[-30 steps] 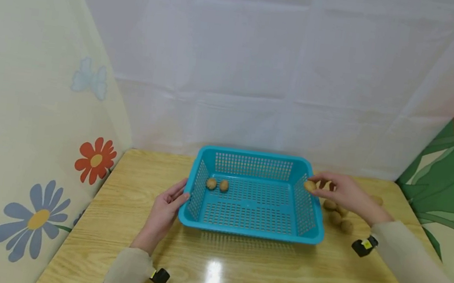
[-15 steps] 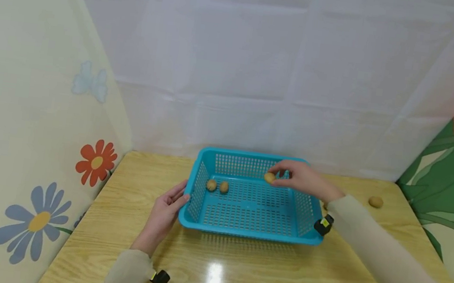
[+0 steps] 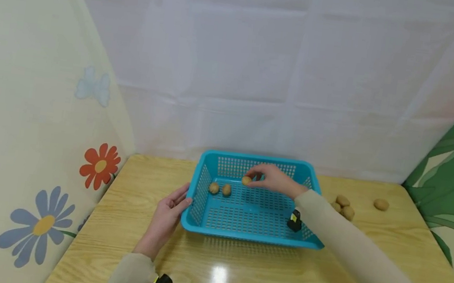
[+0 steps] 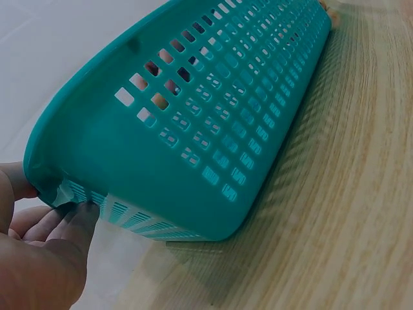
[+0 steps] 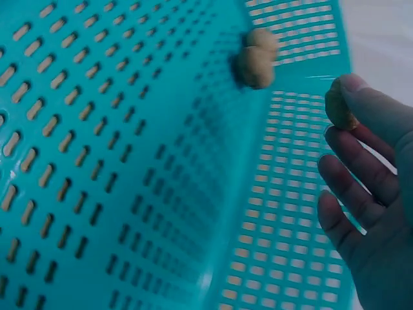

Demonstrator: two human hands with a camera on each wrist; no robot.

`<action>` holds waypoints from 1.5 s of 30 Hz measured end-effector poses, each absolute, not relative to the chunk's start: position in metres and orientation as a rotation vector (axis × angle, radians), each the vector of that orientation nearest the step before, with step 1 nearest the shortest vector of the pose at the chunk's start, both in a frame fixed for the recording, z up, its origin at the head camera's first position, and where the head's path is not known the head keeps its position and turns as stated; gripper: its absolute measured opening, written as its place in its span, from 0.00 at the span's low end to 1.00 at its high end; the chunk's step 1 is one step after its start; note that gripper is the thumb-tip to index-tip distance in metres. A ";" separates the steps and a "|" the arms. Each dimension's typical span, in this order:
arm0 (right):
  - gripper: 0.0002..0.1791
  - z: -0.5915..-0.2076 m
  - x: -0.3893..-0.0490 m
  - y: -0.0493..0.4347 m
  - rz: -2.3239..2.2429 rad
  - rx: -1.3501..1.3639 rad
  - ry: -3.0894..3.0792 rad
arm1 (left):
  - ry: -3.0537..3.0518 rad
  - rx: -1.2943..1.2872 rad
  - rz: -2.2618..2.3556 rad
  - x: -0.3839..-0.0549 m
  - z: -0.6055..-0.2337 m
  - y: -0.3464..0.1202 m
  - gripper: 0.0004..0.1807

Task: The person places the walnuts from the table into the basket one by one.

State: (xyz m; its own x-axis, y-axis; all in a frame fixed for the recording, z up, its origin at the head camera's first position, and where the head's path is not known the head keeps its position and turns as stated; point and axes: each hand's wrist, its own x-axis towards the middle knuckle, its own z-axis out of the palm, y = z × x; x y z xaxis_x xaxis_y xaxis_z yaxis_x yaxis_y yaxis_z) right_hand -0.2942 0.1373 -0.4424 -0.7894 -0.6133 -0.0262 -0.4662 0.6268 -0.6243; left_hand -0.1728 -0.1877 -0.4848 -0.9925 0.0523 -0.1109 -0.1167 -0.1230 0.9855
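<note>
A blue perforated plastic basket (image 3: 251, 237) stands on the wooden table. My left hand (image 3: 164, 214) grips its left rim, thumb on the rim and fingers against the outer wall, as the left wrist view shows on the basket side (image 4: 129, 155). Above the basket floor, my right hand (image 3: 274, 179) pinches a small brown potato (image 3: 246, 180) between thumb and fingertips; the potato (image 5: 337, 106) is clear of the floor in the right wrist view. Two more potatoes (image 3: 226, 190) lie side by side in the basket's left part.
Right of the basket, a small cluster of potatoes (image 3: 343, 201) sits on the table (image 3: 260, 282), partly behind the right sleeve. One single potato (image 3: 381, 204) lies farther right. A white cloth backdrop (image 3: 217, 79) rises behind the basket.
My right hand has carried the potato leftward, from the basket's right rim to over its middle. The left hand stays on the left rim, and the two potatoes inside keep their place.
</note>
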 end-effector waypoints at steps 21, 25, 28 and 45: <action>0.20 -0.486 -0.307 0.095 -0.748 -0.840 2.605 | 1.984 -0.068 2.287 -0.172 -0.483 -0.185 0.31; 0.20 -0.485 -0.308 0.092 -0.734 -0.836 2.616 | 1.989 -0.072 2.282 -0.171 -0.482 -0.184 0.31; 0.21 -0.484 -0.308 0.094 -0.743 -0.832 2.608 | 1.990 -0.076 2.280 -0.171 -0.481 -0.184 0.31; 0.20 -0.425 -0.284 0.156 -0.887 -0.840 2.674 | 2.001 -0.097 2.290 -0.174 -0.486 -0.185 0.31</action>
State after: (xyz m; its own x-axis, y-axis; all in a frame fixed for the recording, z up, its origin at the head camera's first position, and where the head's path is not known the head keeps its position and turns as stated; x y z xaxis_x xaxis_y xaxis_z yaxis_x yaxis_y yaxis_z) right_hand -0.2842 0.1557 -0.4253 -0.8181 -0.5750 -0.0115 -0.4542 0.6582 -0.6004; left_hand -0.1735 -0.1850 -0.4856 -0.9930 0.0328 -0.1133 -0.1166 -0.1323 0.9843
